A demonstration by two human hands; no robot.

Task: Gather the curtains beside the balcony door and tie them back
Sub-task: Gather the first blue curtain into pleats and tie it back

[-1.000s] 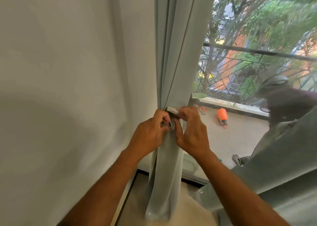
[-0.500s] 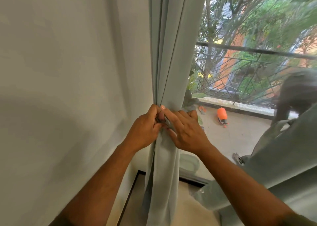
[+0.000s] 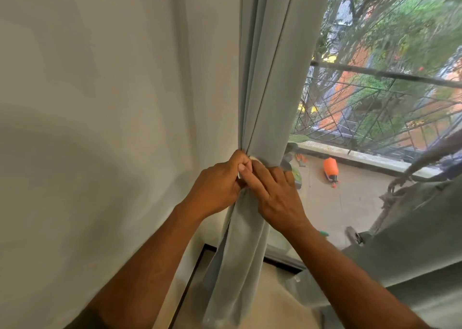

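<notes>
While the curtain [image 3: 262,98] hangs gathered just beside the wall [image 3: 100,103], the fastening step is in hand. Left hand [image 3: 217,188] pinches the pale tie [image 3: 255,159] at the bundle's wall side; right hand [image 3: 277,198] presses it with nearly straight fingers, thumb hidden. Next, I judge, the ends must join tightly without the folds slipping loose.

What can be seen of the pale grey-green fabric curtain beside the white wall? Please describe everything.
The pale grey-green fabric curtain looks soft and matte, with long vertical folds. It hangs beside the white wall, gathered into a narrow bunch at mid height and looser below. The left hand grips the bunch; the right hand lays straight fingers across it.
</notes>
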